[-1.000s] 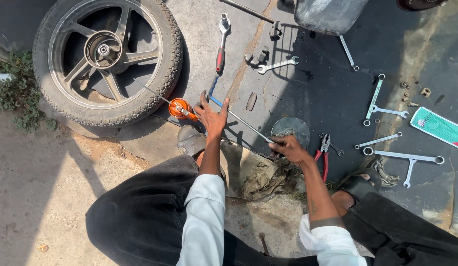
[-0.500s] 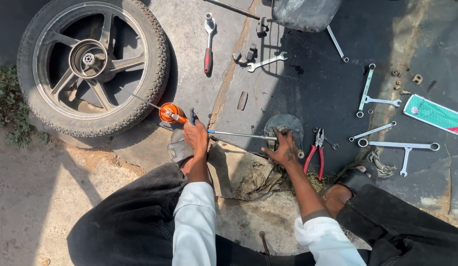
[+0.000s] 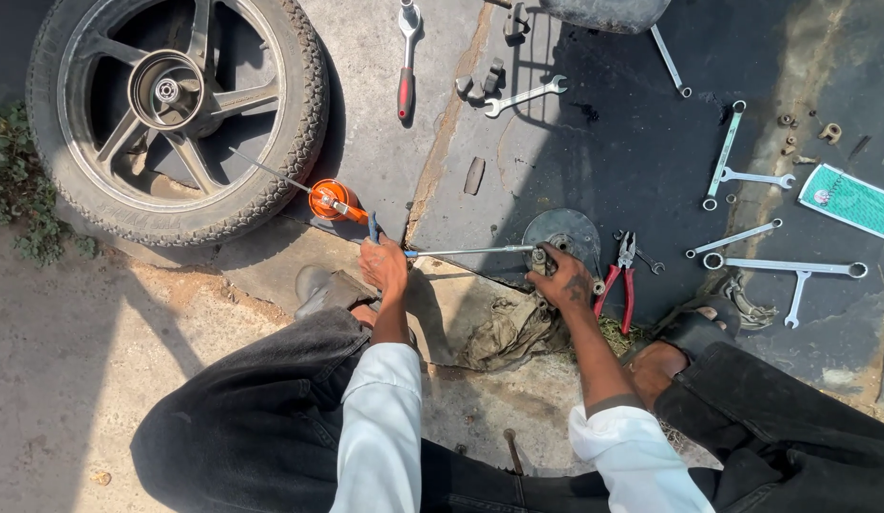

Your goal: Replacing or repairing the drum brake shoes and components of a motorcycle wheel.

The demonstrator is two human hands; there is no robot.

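Beside the round plate: my right hand lay against the near rim of the grey round plate, fingers curled shut about the end of the long steel rod where it met the plate.
Left of the round plate: my left hand was closed round the rod's other end, a small blue-handled piece showing just above the knuckles; I could not tell what that piece was.
Rod, where it lay: level and just above the concrete ground, spanning from one fist to the other, its right tip at the plate.
Rod, how it felt likely to handle: thin, stiff, bare metal, probably greasy and ready to turn in the palm, so I judged both ends the right places to hold, never the middle.
Plate, how it looked: flat, solid metal, heavy for its size, best taken by the rim.
Just right of the plate: red-handled pliers, untouched.
Further left of the plate: orange oil can, near my left hand, its thin spout reaching onto the wheel.
Below the plate: dirty rag bunched on the ground.
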